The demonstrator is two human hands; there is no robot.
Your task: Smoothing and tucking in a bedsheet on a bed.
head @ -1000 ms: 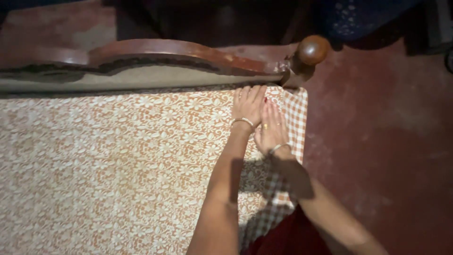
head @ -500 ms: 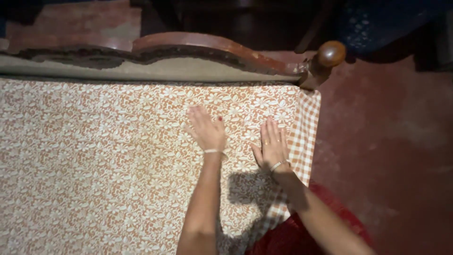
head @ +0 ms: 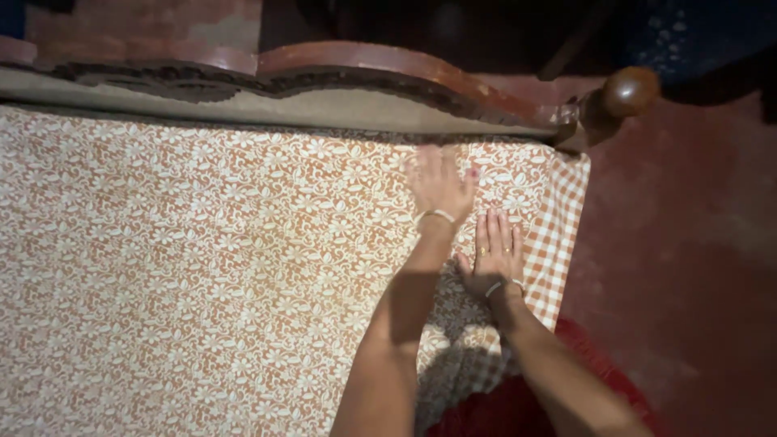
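Both hands flat on the orange bedsheet with white lace-flower print (head: 202,267), near the bed's far right corner. Left hand (head: 437,184) is blurred, palm down, fingers spread, fingertips close to the sheet's far edge by the headboard; thin bangle on the wrist, red nail polish on the thumb. Right hand (head: 496,251) sits just beside and nearer the person, palm down, fingers together and straight, ring on one finger, bangle at the wrist. Neither hand pinches or grips anything, just open palms pressed on fabric. The sheet covers the whole bed top in view, mostly smooth; along the bed's right edge it turns into an orange-and-white checked border strip (head: 558,235), and the right hand's fingers end close to that border w/o clearly touching it. Curved dark-red carved wooden headboard (head: 364,69) runs along the bed's far edge, w/ a round wooden knob post (head: 630,91) at the far right corner. Red-brown floor (head: 688,267) to the right of the bed. Red garment (head: 526,409) at the bed's near edge between the forearms; arm shadows fall on the sheet there.
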